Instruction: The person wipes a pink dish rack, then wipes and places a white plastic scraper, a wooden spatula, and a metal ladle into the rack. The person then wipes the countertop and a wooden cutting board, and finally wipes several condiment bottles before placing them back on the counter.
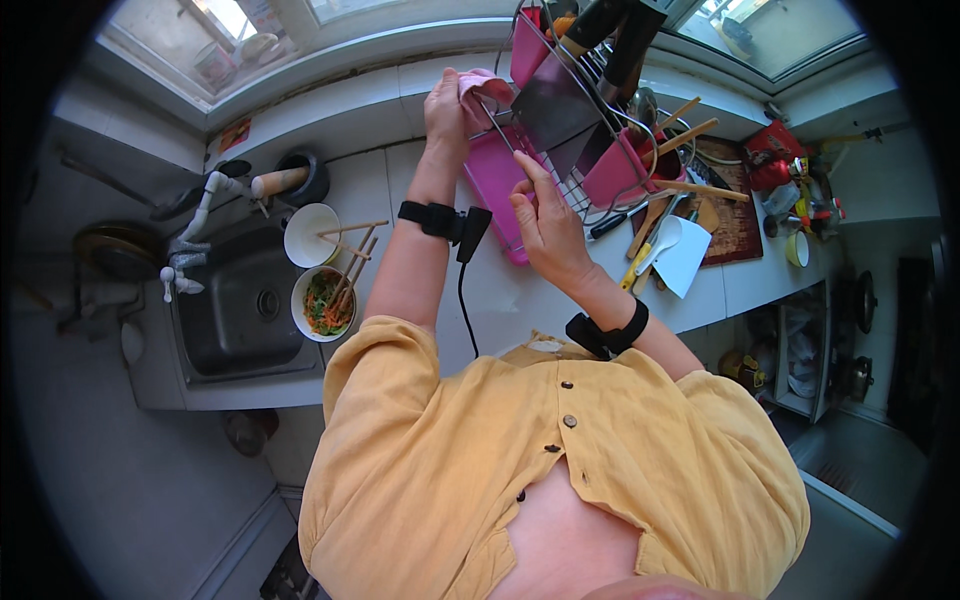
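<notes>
My left hand (444, 112) holds a pink cloth (486, 91) against the left end of a metal wire rack (585, 71). At the rack's near side, my right hand (551, 229) has its fingers around a thin wire rail; the palm side is partly hidden. A pink plastic tray (491, 172) lies under the rack, between my two forearms. Inside the rack stand a broad-bladed cleaver (551, 112) and other dark-handled knives. A pink utensil cup (611, 176) hangs at the rack's right, with wooden-handled utensils in it. Another pink cup (527, 49) is at the back left.
Left of my arms are a steel sink (240, 300), a white bowl (309, 236), a bowl of shredded vegetables (326, 304) with chopsticks, and a mortar (307, 180). Right are a white spatula (684, 259), a cutting board (731, 217) and seasoning packets (772, 146). A cable (465, 307) trails from my left wrist strap.
</notes>
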`<state>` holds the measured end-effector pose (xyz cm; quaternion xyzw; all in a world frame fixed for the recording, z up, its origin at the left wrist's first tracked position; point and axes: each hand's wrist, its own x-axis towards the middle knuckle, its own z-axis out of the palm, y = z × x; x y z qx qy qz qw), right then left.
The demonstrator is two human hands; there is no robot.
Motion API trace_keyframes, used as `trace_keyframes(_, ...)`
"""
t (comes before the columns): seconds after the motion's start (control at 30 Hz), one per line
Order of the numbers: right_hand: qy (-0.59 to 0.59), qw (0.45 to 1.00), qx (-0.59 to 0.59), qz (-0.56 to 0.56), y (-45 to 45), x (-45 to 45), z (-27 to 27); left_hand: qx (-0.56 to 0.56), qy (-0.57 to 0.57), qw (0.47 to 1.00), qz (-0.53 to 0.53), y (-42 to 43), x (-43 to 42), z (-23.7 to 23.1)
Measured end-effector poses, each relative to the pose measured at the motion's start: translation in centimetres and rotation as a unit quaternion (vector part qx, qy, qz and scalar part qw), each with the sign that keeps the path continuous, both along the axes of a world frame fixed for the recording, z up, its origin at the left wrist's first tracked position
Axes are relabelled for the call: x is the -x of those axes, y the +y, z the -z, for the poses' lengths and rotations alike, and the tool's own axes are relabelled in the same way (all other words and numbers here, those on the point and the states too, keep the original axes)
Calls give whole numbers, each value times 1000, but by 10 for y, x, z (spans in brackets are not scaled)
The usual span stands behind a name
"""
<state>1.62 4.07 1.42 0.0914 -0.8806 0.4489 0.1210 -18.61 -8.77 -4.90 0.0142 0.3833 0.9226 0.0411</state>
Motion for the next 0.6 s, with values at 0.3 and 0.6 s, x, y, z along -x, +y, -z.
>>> trace_keyframes(0.3, 63, 996, -69, 6, -1, 0, -5, 41, 30, 998, 41, -15, -10, 5)
trace_keyframes(0.6, 111, 992, -57, -25, 0, 13, -4, 72, -10, 997, -31, -8, -30, 25)
